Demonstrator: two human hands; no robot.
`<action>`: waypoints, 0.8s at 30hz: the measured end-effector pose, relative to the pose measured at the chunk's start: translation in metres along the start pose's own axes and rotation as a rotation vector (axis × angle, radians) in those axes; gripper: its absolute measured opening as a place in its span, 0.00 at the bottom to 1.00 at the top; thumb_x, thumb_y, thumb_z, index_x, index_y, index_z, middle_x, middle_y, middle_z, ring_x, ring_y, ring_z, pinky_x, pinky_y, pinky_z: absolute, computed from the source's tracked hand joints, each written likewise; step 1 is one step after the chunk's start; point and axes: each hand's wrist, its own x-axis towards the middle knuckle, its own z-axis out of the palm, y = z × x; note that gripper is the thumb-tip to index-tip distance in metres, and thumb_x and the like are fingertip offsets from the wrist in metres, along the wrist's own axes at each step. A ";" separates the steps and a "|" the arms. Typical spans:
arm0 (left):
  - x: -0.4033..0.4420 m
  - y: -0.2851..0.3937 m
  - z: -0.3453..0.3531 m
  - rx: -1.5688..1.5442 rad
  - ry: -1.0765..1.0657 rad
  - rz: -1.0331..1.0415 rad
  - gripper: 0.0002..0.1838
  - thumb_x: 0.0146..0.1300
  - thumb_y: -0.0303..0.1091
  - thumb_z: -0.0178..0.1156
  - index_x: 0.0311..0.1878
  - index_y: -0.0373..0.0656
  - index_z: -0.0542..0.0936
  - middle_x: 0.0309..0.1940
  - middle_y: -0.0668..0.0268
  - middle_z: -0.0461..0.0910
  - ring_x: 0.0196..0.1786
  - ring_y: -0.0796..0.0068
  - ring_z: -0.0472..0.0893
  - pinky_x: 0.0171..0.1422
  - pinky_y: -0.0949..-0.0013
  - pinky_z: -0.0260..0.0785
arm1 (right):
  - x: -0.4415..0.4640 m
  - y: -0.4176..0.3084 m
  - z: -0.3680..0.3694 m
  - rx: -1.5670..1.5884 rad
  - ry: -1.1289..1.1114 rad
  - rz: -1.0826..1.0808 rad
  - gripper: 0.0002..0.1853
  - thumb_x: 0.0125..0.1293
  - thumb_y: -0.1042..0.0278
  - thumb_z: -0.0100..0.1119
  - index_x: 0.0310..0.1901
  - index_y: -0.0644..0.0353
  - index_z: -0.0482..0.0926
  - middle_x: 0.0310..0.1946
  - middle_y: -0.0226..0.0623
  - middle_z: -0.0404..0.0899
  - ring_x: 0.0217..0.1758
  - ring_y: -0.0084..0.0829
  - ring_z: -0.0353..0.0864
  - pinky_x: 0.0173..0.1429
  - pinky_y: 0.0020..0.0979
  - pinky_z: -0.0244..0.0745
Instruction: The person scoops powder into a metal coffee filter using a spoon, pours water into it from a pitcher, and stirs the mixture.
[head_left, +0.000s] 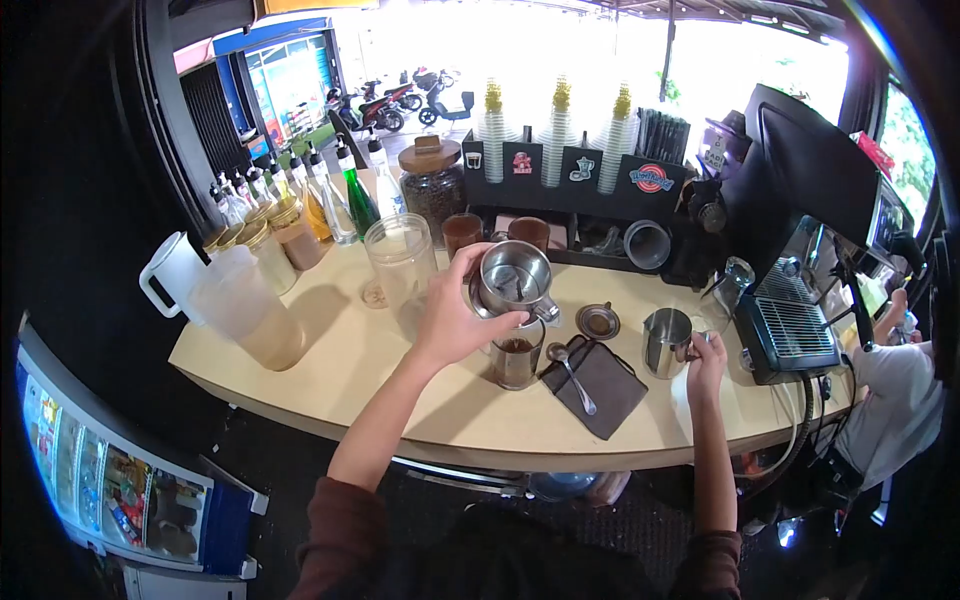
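Observation:
My left hand [450, 315] is closed around a small steel cup [515, 272] with a handle, tilted so that its shiny inside faces me. Just beneath it stands a glass [515, 365] holding a dark brown liquid; I cannot tell whether the two touch. Over on the right, my right hand [706, 362] grips the handle of a steel milk pitcher [665, 345], which stands upright on the counter. Between the hands, a spoon [573, 380] lies on a dark folded cloth [615, 395]. Behind the cloth is a round metal piece [598, 321] with a brownish centre.
A clear plastic jar [400, 262] and two plastic jugs [245, 310] stand left on the counter [340, 385]. Behind are pump bottles [357, 195], a jar of dark beans [433, 185] and a cup rack [580, 165]. An espresso machine [795, 310] and another person [895, 400] are at right.

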 end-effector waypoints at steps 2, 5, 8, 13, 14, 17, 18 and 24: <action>0.001 0.000 0.001 -0.028 -0.007 -0.018 0.43 0.37 0.41 0.79 0.59 0.44 0.70 0.50 0.60 0.80 0.56 0.62 0.78 0.64 0.60 0.66 | 0.001 0.009 -0.008 0.028 0.018 0.012 0.12 0.64 0.81 0.54 0.25 0.56 0.65 0.20 0.24 0.64 0.22 0.20 0.63 0.30 0.25 0.61; -0.001 -0.006 0.002 -0.055 0.004 -0.037 0.43 0.38 0.41 0.80 0.58 0.42 0.70 0.50 0.59 0.79 0.56 0.64 0.78 0.65 0.61 0.66 | 0.004 0.025 -0.015 0.061 0.052 -0.004 0.12 0.65 0.80 0.53 0.26 0.55 0.65 0.20 0.25 0.65 0.24 0.19 0.64 0.30 0.26 0.60; -0.003 -0.014 0.003 -0.079 0.014 -0.046 0.43 0.38 0.42 0.80 0.59 0.41 0.70 0.50 0.59 0.79 0.56 0.65 0.77 0.65 0.61 0.65 | 0.012 0.043 -0.032 0.104 0.047 -0.025 0.10 0.66 0.78 0.53 0.28 0.55 0.66 0.21 0.25 0.65 0.25 0.19 0.65 0.32 0.25 0.62; -0.012 -0.019 0.006 -0.090 0.012 -0.070 0.43 0.38 0.42 0.80 0.59 0.40 0.70 0.51 0.60 0.78 0.58 0.66 0.76 0.67 0.61 0.64 | 0.007 0.047 -0.032 -0.131 0.064 -0.102 0.07 0.70 0.71 0.51 0.31 0.57 0.69 0.23 0.26 0.69 0.27 0.20 0.70 0.37 0.24 0.67; -0.014 -0.019 0.008 -0.104 0.025 -0.078 0.44 0.38 0.42 0.80 0.59 0.40 0.70 0.52 0.60 0.78 0.58 0.66 0.76 0.67 0.61 0.64 | 0.003 0.043 -0.028 -0.133 0.066 -0.094 0.07 0.70 0.71 0.51 0.31 0.57 0.69 0.23 0.26 0.69 0.27 0.20 0.70 0.37 0.24 0.67; -0.019 -0.019 0.010 -0.117 0.029 -0.102 0.44 0.38 0.41 0.80 0.59 0.40 0.70 0.52 0.60 0.78 0.59 0.66 0.75 0.68 0.61 0.63 | -0.003 0.037 -0.024 -0.242 0.057 -0.092 0.07 0.71 0.69 0.51 0.32 0.57 0.70 0.24 0.27 0.70 0.28 0.20 0.71 0.37 0.25 0.67; -0.020 -0.018 0.010 -0.115 0.023 -0.110 0.44 0.38 0.41 0.80 0.60 0.40 0.70 0.52 0.60 0.78 0.59 0.66 0.75 0.68 0.61 0.63 | -0.002 0.039 -0.025 -0.258 0.043 -0.100 0.07 0.71 0.69 0.51 0.32 0.57 0.70 0.24 0.26 0.70 0.28 0.20 0.70 0.37 0.25 0.66; -0.025 -0.017 0.014 -0.131 -0.006 -0.163 0.45 0.38 0.41 0.80 0.61 0.40 0.69 0.55 0.59 0.76 0.61 0.64 0.73 0.70 0.60 0.62 | -0.002 0.039 -0.026 -0.242 0.005 -0.116 0.08 0.71 0.68 0.51 0.32 0.57 0.71 0.24 0.26 0.71 0.28 0.19 0.70 0.37 0.24 0.64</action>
